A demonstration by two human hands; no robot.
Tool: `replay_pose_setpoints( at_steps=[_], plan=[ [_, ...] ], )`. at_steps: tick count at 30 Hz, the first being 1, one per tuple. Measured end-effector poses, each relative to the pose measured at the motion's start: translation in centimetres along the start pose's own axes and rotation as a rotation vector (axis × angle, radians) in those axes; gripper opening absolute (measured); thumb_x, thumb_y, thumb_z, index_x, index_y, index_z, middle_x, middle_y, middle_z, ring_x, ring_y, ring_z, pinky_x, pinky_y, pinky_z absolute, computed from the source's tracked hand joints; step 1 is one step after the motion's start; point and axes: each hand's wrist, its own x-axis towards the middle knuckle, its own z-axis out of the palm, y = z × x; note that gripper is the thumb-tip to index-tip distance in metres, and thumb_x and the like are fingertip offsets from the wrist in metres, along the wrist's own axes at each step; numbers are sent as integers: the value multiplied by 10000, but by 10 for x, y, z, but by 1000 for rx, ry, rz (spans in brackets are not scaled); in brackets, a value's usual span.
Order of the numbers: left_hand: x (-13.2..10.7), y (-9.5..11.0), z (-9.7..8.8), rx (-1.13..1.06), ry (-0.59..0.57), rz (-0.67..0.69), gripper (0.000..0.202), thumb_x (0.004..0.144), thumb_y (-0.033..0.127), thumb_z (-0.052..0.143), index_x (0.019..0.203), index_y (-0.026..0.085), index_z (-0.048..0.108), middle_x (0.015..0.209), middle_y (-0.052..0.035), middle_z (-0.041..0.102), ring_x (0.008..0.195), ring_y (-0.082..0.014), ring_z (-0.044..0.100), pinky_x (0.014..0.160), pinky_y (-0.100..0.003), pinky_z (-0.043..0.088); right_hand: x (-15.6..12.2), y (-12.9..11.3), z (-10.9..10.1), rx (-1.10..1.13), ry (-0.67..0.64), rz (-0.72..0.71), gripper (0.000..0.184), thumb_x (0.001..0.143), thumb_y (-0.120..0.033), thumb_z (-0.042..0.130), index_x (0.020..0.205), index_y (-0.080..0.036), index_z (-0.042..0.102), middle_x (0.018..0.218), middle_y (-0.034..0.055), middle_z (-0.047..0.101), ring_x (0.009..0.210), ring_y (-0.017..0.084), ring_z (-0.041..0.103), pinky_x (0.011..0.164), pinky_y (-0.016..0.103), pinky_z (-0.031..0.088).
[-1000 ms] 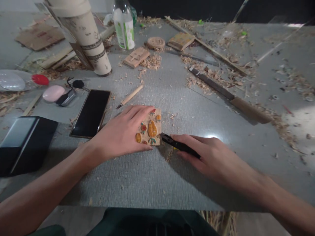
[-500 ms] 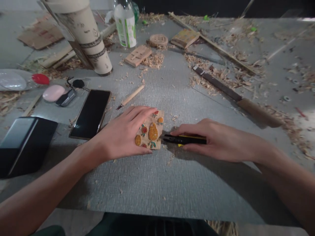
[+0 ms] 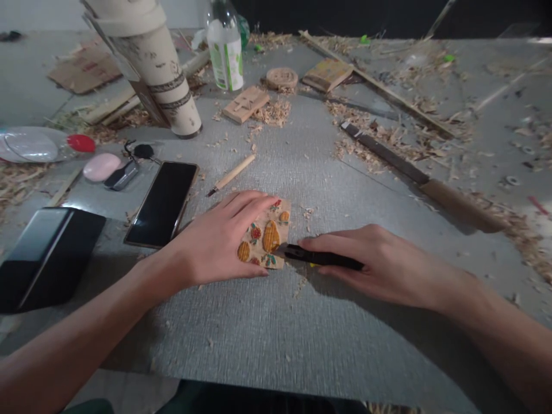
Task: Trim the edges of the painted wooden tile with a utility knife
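Flat on the grey table lies a small carved wooden block (image 3: 283,231), with yellow, red and green fruit and leaf shapes on its face. My left hand (image 3: 219,238) is closed round its left side, thumb along the near edge and fingers over the far edge, hiding part of it. In my right hand (image 3: 371,259) is a black utility knife (image 3: 321,256) with a bit of yellow, pointing left. Its blade tip meets the block's face by the large yellow shape. A wood-handled carving tool (image 3: 233,173) rests beyond my left hand.
A phone (image 3: 163,204), a black folded case (image 3: 64,259) and a pink oval object (image 3: 102,167) lie at left. Behind stand a tall patterned cup (image 3: 166,69) and a bottle (image 3: 225,54). A long file (image 3: 392,156) lies at right among wood shavings (image 3: 276,112).
My right hand has brought the knife blade from the block's right edge onto its carved face. My left hand keeps its hold on the block. The whole view has shifted slightly.
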Motion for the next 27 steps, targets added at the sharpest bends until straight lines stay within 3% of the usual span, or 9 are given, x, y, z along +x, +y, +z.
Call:
replay_pose_setpoints(
  at_steps=[6, 9, 12, 14, 17, 19, 27],
  plan=[
    [-3, 0, -2, 20, -36, 30, 1070, 818, 487, 939, 1684, 223, 368, 1744, -206, 433, 1646, -437, 376, 1332, -662, 344, -5, 14, -2, 29, 90, 9, 358, 1110, -379, 629, 1449, -281, 690, 1138, 44, 854, 830, 196, 800, 704, 300, 538],
    [-4, 11, 0, 66, 79, 50, 850, 822, 518, 917, 1507, 200, 527, 1686, -229, 469, 1616, -465, 393, 1295, -693, 351, -6, 19, -5, 48, 150, 58, 382, 1085, -403, 671, 1449, -288, 689, 1084, 36, 852, 775, 195, 779, 661, 314, 519],
    [-3, 26, 4, 130, 228, 61, 398, 911, 434, 817, 1159, 188, 626, 1411, -199, 633, 1343, -420, 602, 1097, -628, 496, -5, 20, -6, 80, 194, 110, 387, 1060, -429, 697, 1419, -287, 703, 1030, 27, 841, 700, 183, 738, 623, 322, 494],
    [-2, 34, 8, 207, 276, 83, 236, 964, 386, 742, 983, 194, 606, 1168, -142, 693, 1089, -359, 668, 935, -562, 500, -4, 20, -7, 113, 217, 135, 384, 1049, -444, 707, 1400, -287, 715, 1007, 16, 832, 685, 170, 718, 620, 317, 487],
    [1, 38, 14, 268, 248, 123, 220, 1031, 314, 640, 857, 199, 572, 884, -50, 669, 820, -260, 639, 779, -472, 424, -2, 21, -7, 165, 242, 160, 398, 1041, -470, 716, 1399, -295, 722, 1065, 15, 832, 781, 178, 742, 675, 312, 511],
    [3, 38, 18, 265, 231, 122, 218, 1036, 240, 606, 826, 198, 569, 801, -15, 637, 737, -217, 594, 734, -442, 388, -1, 22, -6, 204, 252, 179, 408, 1036, -489, 720, 1400, -303, 723, 1082, 16, 831, 838, 190, 749, 715, 316, 525],
    [4, 37, 22, 200, 226, 166, 270, 1081, 142, 528, 820, 197, 570, 793, -10, 625, 724, -192, 536, 700, -383, 405, -2, 24, -5, 230, 274, 245, 415, 1026, -538, 717, 1375, -317, 745, 983, 21, 806, 810, 207, 706, 707, 341, 516]
  ],
)
